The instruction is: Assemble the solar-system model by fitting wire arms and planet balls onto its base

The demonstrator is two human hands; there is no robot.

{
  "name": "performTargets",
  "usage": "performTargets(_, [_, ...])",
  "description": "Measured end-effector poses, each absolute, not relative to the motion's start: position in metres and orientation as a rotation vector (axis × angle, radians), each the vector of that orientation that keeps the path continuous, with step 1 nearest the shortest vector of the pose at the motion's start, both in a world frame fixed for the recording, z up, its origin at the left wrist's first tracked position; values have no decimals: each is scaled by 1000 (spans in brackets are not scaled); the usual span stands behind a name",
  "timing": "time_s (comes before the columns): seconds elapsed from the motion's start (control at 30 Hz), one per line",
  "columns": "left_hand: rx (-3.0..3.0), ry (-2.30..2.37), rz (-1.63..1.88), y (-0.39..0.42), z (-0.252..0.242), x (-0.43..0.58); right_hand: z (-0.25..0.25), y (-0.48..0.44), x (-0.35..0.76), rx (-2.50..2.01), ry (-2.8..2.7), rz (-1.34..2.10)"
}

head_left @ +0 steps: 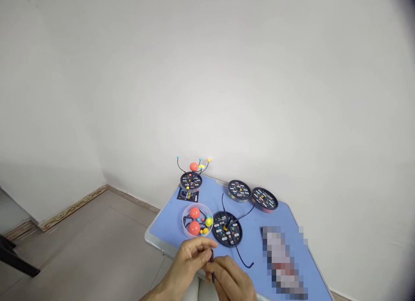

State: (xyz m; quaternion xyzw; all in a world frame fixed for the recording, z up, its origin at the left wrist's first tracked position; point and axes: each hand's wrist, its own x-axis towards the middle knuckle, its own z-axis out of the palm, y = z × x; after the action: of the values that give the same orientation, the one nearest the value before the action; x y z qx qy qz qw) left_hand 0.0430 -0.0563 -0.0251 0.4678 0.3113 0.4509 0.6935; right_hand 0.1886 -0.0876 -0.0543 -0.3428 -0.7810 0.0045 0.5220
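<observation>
At the table's near edge, my left hand (191, 258) and my right hand (229, 278) meet around a thin black rod (212, 266). The fingers of both hands are closed on it, and part of it is hidden by them. Just beyond them lies a round black base (219, 237) printed with small planets, with long bent black rods (240, 250) joined at its centre. Left of that base, a clear round tub (183, 228) holds red balls (194, 228), smaller yellow and blue balls and black pieces.
A planet model (191, 181) with balls on curved rods stands at the back left, on a dark printed card (183, 196). Two lidded round boxes (239, 190) sit at the back right. A pixelated item (282, 262) lies on the blue table (259, 232), against a white wall.
</observation>
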Motion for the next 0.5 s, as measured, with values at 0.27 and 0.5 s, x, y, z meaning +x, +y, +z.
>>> performTargets(0.27, [1272,772,1258,-25,-36,86,6,-56,230,-962,-2075,-476])
performTargets(0.5, [1685,899,1633,-11,-58,109,2,-41,236,-965,-2171,-360])
